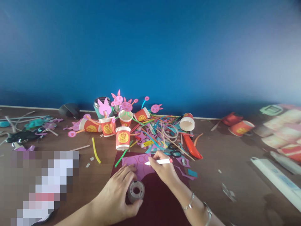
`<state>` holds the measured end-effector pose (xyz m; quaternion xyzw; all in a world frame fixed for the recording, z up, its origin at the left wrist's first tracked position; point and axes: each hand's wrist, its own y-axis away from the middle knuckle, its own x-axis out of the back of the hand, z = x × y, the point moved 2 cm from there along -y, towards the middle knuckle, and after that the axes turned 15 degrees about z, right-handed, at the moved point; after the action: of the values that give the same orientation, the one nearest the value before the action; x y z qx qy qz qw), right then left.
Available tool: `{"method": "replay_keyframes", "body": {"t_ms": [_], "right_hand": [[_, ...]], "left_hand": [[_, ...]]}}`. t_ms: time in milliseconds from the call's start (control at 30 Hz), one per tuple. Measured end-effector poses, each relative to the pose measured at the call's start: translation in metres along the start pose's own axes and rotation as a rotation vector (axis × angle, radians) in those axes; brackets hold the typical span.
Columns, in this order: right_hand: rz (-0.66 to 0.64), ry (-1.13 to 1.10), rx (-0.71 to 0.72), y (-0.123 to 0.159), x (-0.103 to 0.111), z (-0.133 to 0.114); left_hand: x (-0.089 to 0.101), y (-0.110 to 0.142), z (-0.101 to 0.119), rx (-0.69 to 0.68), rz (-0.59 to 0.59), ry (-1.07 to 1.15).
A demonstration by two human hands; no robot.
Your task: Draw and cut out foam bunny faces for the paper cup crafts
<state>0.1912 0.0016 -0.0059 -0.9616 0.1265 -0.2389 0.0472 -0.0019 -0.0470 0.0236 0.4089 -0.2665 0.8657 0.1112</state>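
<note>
My right hand [166, 172] grips a white marker [161, 162] with a red end, its tip at a sheet of purple paper [143, 173]. Red circles and other outlines are drawn on that sheet. It lies on a dark red board [160, 202]. Between the thumb and forefinger of my left hand [115, 190] is a roll of clear tape [136, 191]; the other fingertips rest on the paper's left edge. Just beyond stands a red paper cup [123, 138] with a yellow emblem. Behind it, pink animal-head cutouts [104, 107] are fixed to more cups.
A heap of coloured sticks and scraps [162, 131] spreads behind the board, with scissors [175, 153] at its near edge. To its right lie a red pouch-like item [191, 147] and a tipped cup [187, 122]. A white bar [277, 175] lies far right. The blue wall [150, 56] bounds the table.
</note>
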Motion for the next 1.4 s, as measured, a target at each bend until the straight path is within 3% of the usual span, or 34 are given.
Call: {"method": "replay_keyframes", "body": {"t_ms": [667,1100,1267,1400], "right_hand": [[-0.037,-0.057,-0.054,0.001,0.0,0.004],[-0.083,-0.108,-0.18,0.002,0.0,-0.001],[-0.039,-0.224,-0.268,-0.001,0.007,0.003],[-0.034,-0.152,-0.208,-0.003,0.01,0.007]], "left_hand": [[0.0,0.0,-0.001,-0.008,0.011,-0.014],[-0.002,0.002,-0.002,-0.023,0.028,-0.02],[-0.001,0.0,-0.002,-0.021,0.007,-0.019],[-0.001,0.001,-0.003,-0.008,-0.011,-0.01]]}}
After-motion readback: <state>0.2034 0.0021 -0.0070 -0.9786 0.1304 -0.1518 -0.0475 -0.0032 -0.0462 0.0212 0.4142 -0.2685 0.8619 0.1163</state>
